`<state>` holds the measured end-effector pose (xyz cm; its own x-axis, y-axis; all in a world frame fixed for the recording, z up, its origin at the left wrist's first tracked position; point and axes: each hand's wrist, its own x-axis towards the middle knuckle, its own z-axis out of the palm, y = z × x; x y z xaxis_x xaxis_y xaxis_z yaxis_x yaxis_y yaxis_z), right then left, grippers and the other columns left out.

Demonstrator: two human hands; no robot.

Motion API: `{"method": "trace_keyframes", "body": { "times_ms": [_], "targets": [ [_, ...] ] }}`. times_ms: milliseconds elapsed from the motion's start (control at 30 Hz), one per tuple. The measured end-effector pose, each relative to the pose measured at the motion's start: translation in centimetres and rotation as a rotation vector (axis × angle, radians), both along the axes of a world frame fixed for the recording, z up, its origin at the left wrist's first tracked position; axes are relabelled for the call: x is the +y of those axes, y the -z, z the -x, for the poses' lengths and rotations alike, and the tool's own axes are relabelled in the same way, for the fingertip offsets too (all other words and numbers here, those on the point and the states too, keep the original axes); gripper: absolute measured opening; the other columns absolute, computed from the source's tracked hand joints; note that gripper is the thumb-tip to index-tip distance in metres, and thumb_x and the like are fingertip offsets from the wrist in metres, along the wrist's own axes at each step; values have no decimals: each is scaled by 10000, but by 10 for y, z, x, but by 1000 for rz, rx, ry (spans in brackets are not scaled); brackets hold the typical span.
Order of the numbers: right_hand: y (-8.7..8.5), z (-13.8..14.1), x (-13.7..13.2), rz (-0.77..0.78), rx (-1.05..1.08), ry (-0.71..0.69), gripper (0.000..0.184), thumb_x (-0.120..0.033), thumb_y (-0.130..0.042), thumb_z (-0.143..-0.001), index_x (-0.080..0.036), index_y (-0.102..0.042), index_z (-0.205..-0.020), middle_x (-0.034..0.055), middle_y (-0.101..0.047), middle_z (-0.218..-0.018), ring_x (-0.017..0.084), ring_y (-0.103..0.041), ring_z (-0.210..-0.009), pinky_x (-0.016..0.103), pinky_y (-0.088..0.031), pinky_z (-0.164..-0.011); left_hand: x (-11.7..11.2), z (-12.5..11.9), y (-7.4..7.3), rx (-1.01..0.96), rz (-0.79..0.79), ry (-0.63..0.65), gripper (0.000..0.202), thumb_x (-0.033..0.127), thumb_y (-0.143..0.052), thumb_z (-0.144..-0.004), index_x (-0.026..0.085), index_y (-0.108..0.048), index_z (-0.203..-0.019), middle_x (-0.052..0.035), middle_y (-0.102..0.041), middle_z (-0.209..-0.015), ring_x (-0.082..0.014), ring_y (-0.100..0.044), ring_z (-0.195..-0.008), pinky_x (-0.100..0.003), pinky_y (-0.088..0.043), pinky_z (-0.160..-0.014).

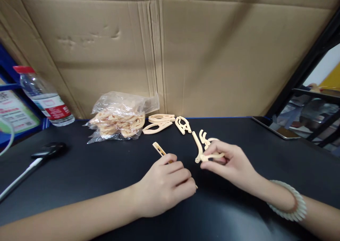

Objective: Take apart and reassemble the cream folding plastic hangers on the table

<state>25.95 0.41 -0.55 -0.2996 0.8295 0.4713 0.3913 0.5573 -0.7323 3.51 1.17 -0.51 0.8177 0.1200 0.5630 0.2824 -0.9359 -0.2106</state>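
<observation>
My left hand is closed around a slim beige plastic hanger arm. The arm's slotted end sticks out above the thumb, and most of it is hidden under the fingers. In my right hand, thumb and fingers pinch a pale beige hanger piece with a curved shape. Just left of those fingertips lies another bent hanger arm, with a round hole at its lower end. Behind the right hand are curved hanger hooks, partly covered by it.
Folded beige hangers lie at the back, beside a smaller folded hanger. A clear plastic bag holds more beige parts. At left stand a red-capped bottle and a black device with a white cable. A phone-like slab lies right, before cardboard.
</observation>
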Motion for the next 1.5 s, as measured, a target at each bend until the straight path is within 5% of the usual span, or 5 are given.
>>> {"method": "trace_keyframes", "body": {
  "times_ms": [267,500,800,1200,1500],
  "targets": [
    [0,-5,11,-32,40,37,116,-307,-609,-896,-191,-599,-901,33,-594,-853,139,-603,-717,243,-500,-581,19,8,3,16,115,-126,335,-37,-362,-872,183,-577,-1007,-39,-700,-921,-190,-603,-877,-379,-389,-895],
    [5,-8,15,-154,-154,33,99,-237,-563,-923,-217,-649,-969,70,-538,-1079,95,-542,-642,261,-499,-574,38,13,10,-29,451,-357,266,20,-422,-826,175,-563,-989,-83,-647,-997,-231,-585,-952,-390,-502,-836],
    [12,3,32,-321,-249,-26,109,-184,-568,-926,-187,-645,-1003,69,-595,-1009,156,-610,-855,304,-525,-779,35,13,15,12,399,-317,204,57,-416,-879,176,-563,-955,-70,-657,-1014,-221,-614,-926,-382,-485,-821],
    [2,-13,27,-310,-461,-98,147,-278,-640,-890,-209,-672,-1016,39,-676,-839,185,-561,-825,335,-474,-771,33,14,12,-12,329,-335,176,94,-424,-889,165,-585,-899,-60,-656,-920,-214,-599,-852,-369,-505,-773],
    [6,-21,40,-323,-478,17,103,-246,-611,-903,-188,-673,-962,55,-662,-876,196,-566,-877,329,-478,-790,32,13,13,-44,294,-286,179,100,-424,-901,161,-591,-878,-54,-648,-854,-185,-600,-781,-315,-511,-714]
  ]
}}
